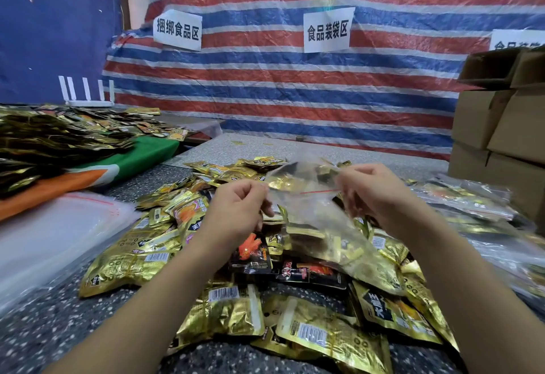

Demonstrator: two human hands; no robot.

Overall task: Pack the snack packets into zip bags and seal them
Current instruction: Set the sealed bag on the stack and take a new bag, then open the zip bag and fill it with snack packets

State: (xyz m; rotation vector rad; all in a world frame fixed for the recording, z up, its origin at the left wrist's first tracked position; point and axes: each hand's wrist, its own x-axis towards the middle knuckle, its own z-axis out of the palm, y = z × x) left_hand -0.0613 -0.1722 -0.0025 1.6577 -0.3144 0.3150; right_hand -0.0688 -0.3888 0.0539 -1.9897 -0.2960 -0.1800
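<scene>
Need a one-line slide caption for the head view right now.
Both hands, left and right, hold a clear zip bag by its mouth above a pile of gold snack packets.

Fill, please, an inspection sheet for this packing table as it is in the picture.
Surface: speckled table, mostly covered.
Job's things: clear zip bag held up over a pile of gold snack packets; empty bags stacked left; filled bags right.
Clutter: more packets on green and orange cloth.
Grippers: left hand and right hand pinch the bag's mouth.
Cables: nothing seen.
Surroundings: striped tarp with paper signs; cardboard boxes right.
</scene>
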